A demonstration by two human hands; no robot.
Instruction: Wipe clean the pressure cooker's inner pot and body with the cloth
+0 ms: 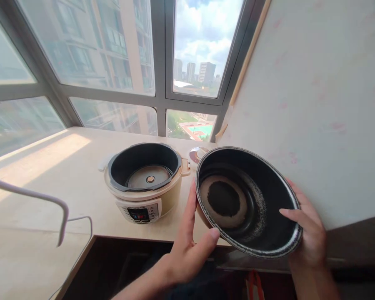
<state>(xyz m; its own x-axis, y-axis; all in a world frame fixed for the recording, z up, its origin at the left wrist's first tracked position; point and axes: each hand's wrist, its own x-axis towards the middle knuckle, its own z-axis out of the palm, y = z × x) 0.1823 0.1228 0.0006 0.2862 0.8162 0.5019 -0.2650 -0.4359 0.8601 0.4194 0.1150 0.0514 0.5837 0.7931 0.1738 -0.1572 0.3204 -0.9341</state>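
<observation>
Tilted toward me is a dark inner pot [225, 198] with a worn, silvery rim and a pale ring on its bottom. My left hand [190, 246] is closed on the pot's left side, thumb at the rim and fingers along the outer wall. On the right, my right hand [309, 227] grips the opposite rim, its thumb inside and its fingers behind the wall. To the left of the pot stands an electric pressure cooker [168, 199], lidless, with a bare metal heating plate [137, 178] visible inside and a control panel on its front.
Behind the pot lies a shiny round lid [196, 154], partly hidden. The cooker stands on a pale wooden sill [90, 175] below large windows. A bent grey metal rod [34, 193] juts in from the left. The patterned wall [325, 125] is close on the right.
</observation>
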